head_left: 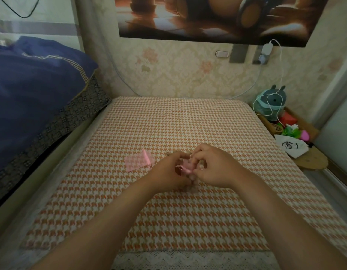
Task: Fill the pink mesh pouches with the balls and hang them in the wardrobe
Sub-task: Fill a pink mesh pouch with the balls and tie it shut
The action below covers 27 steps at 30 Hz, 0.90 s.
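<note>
Both hands meet over the middle of the table, checked orange-white cloth. Left hand and right hand pinch one pink pouch between the fingertips, held just above the cloth. Second pink pouch lies flat on the cloth, just left of the left hand. Balls: can't tell, hidden by fingers.

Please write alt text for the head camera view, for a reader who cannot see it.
Two bare hands, left hand and right hand, meet over a houndstooth mat, working on a small pink pouch held between them. A second pink mesh pouch lies flat on the mat just to their left.
</note>
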Available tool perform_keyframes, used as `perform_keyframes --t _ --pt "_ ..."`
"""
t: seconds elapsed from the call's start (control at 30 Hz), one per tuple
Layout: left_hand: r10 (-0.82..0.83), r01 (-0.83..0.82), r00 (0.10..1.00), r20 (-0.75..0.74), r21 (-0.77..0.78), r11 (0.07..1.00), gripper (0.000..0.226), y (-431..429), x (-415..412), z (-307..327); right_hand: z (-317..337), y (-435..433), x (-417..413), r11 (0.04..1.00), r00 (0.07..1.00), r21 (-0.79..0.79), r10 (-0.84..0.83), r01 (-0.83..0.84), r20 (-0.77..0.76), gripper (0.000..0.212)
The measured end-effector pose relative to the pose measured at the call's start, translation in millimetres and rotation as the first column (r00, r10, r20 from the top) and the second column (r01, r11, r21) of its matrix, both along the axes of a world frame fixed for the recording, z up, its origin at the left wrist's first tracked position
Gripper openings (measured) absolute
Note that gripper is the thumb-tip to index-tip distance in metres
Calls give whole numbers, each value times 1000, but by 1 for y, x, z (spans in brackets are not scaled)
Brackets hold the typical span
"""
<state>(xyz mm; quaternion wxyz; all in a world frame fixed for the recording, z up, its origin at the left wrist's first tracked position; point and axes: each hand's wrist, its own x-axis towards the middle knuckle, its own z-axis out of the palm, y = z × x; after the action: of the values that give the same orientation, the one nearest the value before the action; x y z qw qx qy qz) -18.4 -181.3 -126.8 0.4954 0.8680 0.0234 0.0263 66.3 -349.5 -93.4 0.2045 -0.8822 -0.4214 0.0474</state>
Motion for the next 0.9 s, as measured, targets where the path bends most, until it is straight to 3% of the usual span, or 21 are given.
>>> perform_keyframes --t 0.1,0.23,0.43,0.57,0.7,0.9 --pt "-28 28 999 18 8 1000 62 -1 1 0 2 -3 -2 1000 1000 -15 1 -1 26 5" --pt "-55 55 998 10 31 998 63 -1 0 0 5 -3 -6 993 998 -120 -3 11 64 27" --pt "-116 118 993 -25 69 991 34 0 -1 3 4 -5 -10 993 997 -118 11 -1 80 21" --pt "-73 72 997 0 125 990 39 -2 -4 4 5 -9 -11 986 990 -151 -44 65 135 19" --pt "-95 97 995 -23 110 989 29 -2 -3 3 2 -7 -16 980 1000 -201 -4 7 14 21" --pt "-62 65 998 -31 119 991 27 2 -2 -1 6 -10 -14 998 996 -56 -34 38 81 11"
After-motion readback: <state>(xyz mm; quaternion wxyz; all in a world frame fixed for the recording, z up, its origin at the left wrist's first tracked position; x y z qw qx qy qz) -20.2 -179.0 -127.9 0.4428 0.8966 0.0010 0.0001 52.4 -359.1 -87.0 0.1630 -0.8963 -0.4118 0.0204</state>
